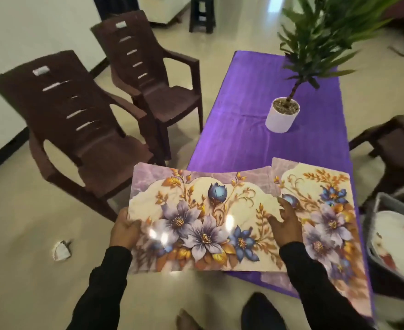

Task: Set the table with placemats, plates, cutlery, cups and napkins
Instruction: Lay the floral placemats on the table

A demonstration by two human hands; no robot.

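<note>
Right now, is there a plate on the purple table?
No, the purple table holds only a potted plant and a placemat.

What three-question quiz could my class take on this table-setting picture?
1. True or false: the left hand grips the edge of a placemat.
2. What stands on the purple tablecloth? A) a potted plant B) a jug C) a candle
3. Fill in: the white plates sit in a grey ____.

Key: 1 true; 2 A; 3 tray.
</note>
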